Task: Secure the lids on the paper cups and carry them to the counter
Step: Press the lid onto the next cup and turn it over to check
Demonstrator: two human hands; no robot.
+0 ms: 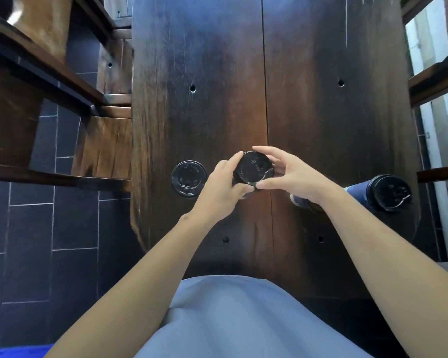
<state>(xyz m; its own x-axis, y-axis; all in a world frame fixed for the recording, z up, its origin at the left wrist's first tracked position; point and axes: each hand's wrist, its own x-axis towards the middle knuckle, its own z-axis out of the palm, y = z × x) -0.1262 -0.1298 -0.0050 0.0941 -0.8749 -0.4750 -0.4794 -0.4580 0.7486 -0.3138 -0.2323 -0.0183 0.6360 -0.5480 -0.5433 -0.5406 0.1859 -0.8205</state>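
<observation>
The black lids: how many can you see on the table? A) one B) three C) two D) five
B: one lid sits at the left, one lid is held between both hands in the middle, and one lid tops the blue cup at the right.

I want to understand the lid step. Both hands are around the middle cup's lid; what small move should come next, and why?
Probably press the middle lid down around its rim. The left hand and right hand pinch its edges with fingertips, so it looks placed but maybe not snapped on. The cup on the right already wears its lid.
</observation>
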